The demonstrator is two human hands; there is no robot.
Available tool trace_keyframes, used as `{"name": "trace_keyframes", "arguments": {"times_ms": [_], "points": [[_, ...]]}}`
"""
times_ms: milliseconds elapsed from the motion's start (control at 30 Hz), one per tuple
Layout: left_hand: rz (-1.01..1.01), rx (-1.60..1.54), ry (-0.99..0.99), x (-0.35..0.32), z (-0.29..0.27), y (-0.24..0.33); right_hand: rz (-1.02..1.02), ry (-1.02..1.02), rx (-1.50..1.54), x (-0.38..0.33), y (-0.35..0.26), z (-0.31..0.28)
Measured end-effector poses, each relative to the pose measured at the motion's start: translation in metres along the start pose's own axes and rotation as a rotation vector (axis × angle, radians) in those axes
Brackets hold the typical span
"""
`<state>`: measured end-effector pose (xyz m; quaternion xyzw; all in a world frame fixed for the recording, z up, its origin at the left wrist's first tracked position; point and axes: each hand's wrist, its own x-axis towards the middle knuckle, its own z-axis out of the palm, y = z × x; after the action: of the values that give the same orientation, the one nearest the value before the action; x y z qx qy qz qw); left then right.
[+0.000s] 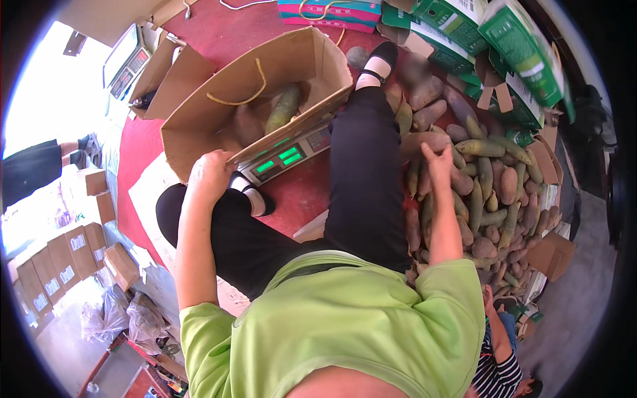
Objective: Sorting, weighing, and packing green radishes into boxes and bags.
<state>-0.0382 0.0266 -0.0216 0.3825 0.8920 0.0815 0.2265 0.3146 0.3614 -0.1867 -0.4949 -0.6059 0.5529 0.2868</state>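
Note:
A large brown paper bag point(199, 136) with a yellow cord handle leans open over a digital scale point(282, 159) with lit green displays. Inside it lie a long green radish point(284, 109) and a reddish-brown one point(249, 126). My left hand point(210, 174) grips the bag's near left corner, fingers closed over its edge. At the near edge of a big heap of long green and reddish-brown radishes point(488, 149), my right hand point(438, 162) has its thumb and fingers closed on a reddish-brown radish point(418, 142). Part of that hand's grip is hidden.
Green cartons point(521, 50) stand behind the heap, and a pink and blue box point(330, 14) lies on the red floor covering point(219, 33). Another scale point(126, 69) stands far left, with cardboard boxes point(63, 262) nearer. Another person point(497, 358) sits at lower right; someone's legs point(40, 169) show at left.

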Motion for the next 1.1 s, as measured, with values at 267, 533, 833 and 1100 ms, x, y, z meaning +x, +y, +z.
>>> {"name": "trace_keyframes", "arguments": {"times_ms": [267,533,833,1100], "points": [[0.037,0.012,0.020,-0.002,0.001,-0.002,-0.406,-0.037,0.193,0.007,-0.197,0.022],[0.080,0.036,0.036,0.000,0.002,-0.005,-0.487,-0.479,0.265,0.015,-0.293,0.108],[0.028,0.005,-0.024,0.000,-0.005,0.002,-1.089,-0.563,-0.908,-0.008,-0.256,0.232],[0.001,0.043,-0.101,0.002,-0.007,0.006,-0.744,-0.793,-0.713,0.005,-0.256,0.219]]}}
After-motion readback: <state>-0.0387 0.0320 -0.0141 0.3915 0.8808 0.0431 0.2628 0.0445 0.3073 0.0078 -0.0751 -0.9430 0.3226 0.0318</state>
